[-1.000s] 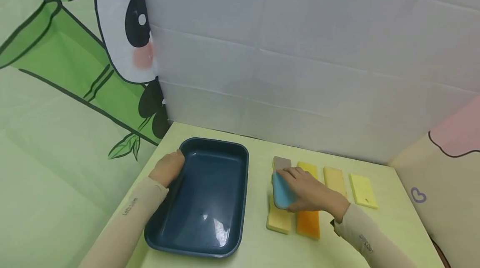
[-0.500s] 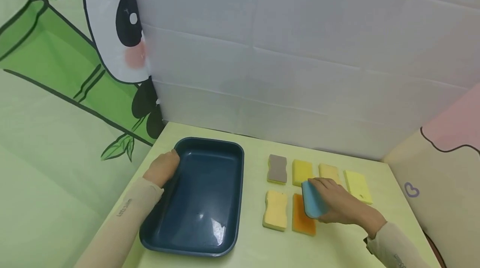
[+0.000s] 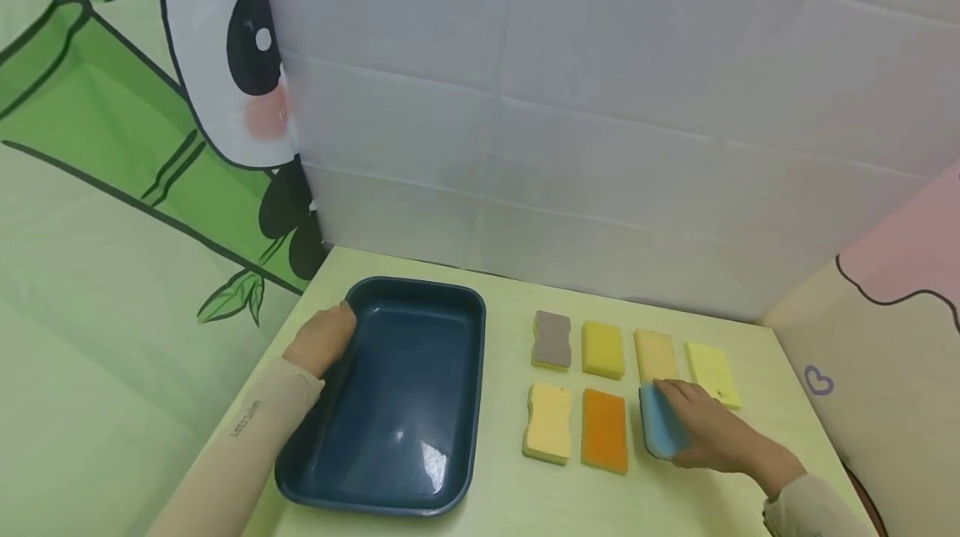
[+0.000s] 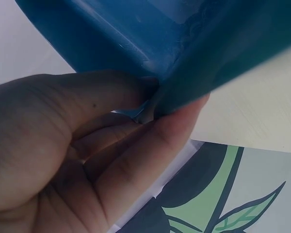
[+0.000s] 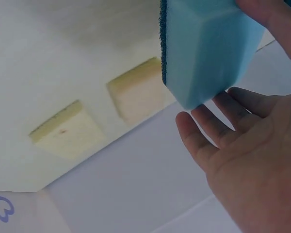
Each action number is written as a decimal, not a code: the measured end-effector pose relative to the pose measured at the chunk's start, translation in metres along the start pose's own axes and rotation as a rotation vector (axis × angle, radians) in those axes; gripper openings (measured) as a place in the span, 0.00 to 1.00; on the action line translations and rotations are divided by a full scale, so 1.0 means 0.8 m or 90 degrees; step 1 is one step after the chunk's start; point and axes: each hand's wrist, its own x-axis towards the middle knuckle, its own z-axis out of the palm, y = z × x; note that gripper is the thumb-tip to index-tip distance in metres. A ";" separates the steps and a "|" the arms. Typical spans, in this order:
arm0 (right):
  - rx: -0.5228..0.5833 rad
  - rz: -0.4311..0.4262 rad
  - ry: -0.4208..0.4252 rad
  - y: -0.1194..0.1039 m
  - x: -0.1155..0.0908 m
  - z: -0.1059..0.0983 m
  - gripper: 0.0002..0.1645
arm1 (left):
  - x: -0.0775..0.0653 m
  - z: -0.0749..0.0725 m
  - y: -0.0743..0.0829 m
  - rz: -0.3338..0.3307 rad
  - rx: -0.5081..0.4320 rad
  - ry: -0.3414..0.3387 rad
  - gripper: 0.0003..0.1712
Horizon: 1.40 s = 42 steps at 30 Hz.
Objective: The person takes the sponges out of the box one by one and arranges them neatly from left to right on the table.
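My left hand pinches the left rim of a dark blue rectangular tray; in the left wrist view the thumb lies inside the wall and the fingers outside. Between the thumb and fingertips of my right hand is a light blue sponge with a dark scouring layer, seen close up in the right wrist view. It is held over the table, right of an orange sponge and in front of a pale tan sponge, whose near end it overlaps in the head view.
A grey-topped sponge and a yellow sponge lie in the back row, with a pale yellow sponge at its right end. A cream sponge lies left of the orange one. A white curtain wall rises behind the table.
My right hand has carried the blue sponge rightward, from over the left sponges to the right of the orange one, uncovering the sponges beneath. My left hand stays on the tray rim.
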 end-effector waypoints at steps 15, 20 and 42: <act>0.071 0.040 -0.040 0.027 -0.016 0.041 0.63 | -0.002 -0.004 0.002 0.003 0.009 0.007 0.09; 0.070 0.047 -0.043 0.031 -0.013 0.048 0.64 | 0.000 -0.002 -0.001 0.009 0.011 0.000 0.08; 0.063 0.053 -0.038 0.023 -0.014 0.062 0.66 | -0.003 -0.001 -0.017 0.007 -0.016 -0.061 0.20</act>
